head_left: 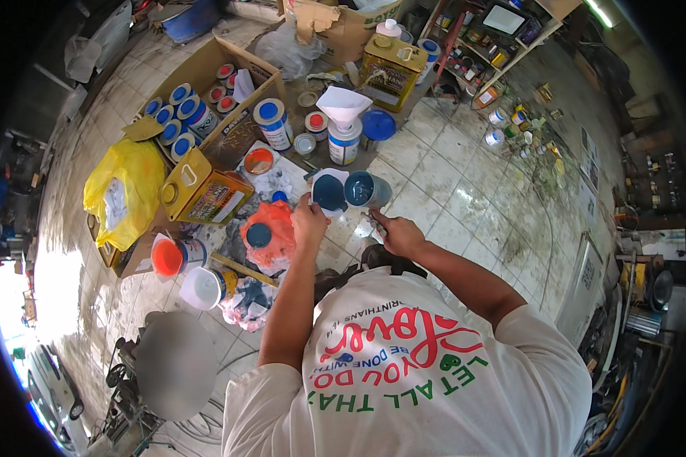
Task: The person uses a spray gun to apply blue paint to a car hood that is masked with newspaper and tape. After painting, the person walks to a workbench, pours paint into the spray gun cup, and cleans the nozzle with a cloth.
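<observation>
My left hand (310, 222) is closed on the near side of a white-rimmed cup (337, 173) coated or filled with dark blue paint; how deep the paint goes I cannot tell. My right hand (401, 234) grips a metal spray gun (369, 222). Above it sits the gun's grey cup (380, 190), its mouth turned up and dark blue paint inside. The two rims are side by side, almost touching. Just beyond stands a white can with a blue band (345, 148), a white paper funnel (343, 105) on its top. A blue lid (379, 125) is beside it.
On the left, a cardboard box (240, 141) holds several cans, near a gold rectangular tin (209, 186) and a yellow plastic bag (122, 190). A small dark-paint container (258, 235) rests on orange plastic (276, 259). Another gold tin (389, 72) stands at the back; small cans (499, 117) sit farther right.
</observation>
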Motion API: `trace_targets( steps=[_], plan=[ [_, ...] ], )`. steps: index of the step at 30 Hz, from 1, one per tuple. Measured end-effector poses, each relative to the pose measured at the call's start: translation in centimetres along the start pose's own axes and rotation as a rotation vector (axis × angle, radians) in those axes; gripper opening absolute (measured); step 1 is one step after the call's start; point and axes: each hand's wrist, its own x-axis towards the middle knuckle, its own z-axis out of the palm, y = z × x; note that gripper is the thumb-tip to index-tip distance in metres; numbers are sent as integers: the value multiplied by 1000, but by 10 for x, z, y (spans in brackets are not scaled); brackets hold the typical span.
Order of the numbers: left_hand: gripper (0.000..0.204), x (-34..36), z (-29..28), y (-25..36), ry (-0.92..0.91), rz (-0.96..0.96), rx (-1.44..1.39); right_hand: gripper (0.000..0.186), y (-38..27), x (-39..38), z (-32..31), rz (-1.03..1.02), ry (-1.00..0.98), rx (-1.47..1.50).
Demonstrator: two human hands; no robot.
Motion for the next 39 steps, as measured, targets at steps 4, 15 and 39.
trace_targets(
  steps=[4, 15, 39],
  plan=[
    [26, 0, -2, 4, -3, 9, -141, 76, 2, 8, 4, 0, 10, -47],
    [30, 7, -17, -10, -52, 29, -121, 70, -30, 14, -9, 93, -77, -174],
    [21, 29, -96, -36, -54, -436, -879, 61, -19, 25, 26, 66, -84, -78]
  ],
)
